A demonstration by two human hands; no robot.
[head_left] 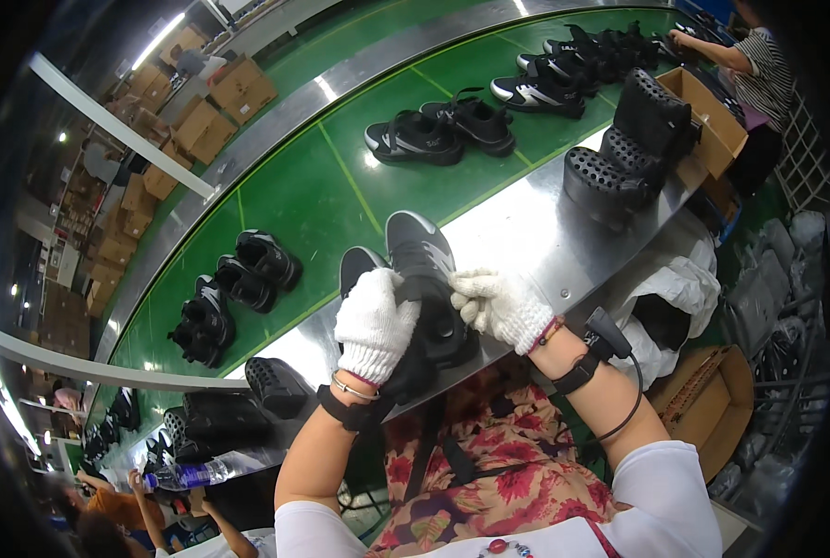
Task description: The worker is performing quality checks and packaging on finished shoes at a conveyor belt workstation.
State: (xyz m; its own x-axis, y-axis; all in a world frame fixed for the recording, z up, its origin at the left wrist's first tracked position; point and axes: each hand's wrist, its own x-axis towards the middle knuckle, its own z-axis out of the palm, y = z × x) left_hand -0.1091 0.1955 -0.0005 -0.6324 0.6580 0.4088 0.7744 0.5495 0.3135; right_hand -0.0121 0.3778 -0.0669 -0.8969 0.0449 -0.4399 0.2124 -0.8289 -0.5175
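Observation:
A black sneaker (421,249) with a grey toe and white side stripes stands toe-away on the metal ledge in front of me. Its mate (359,264) is to its left, partly covered by my left hand (378,321). That hand, in a white knit glove, is closed at the sneaker's lacing, thumb over the upper. On the other side, my right hand (502,307), gloved alike, has its fingers pinched together beside the shoe. Whatever lies between those fingertips is too small to make out.
A green conveyor belt (313,195) carries several pairs of black sneakers (413,138). Black perforated shoe-shaped blocks (606,181) stand on the ledge at right, and another block (278,386) at left. Cardboard boxes (703,405) lie at right. A co-worker (759,74) works at far right.

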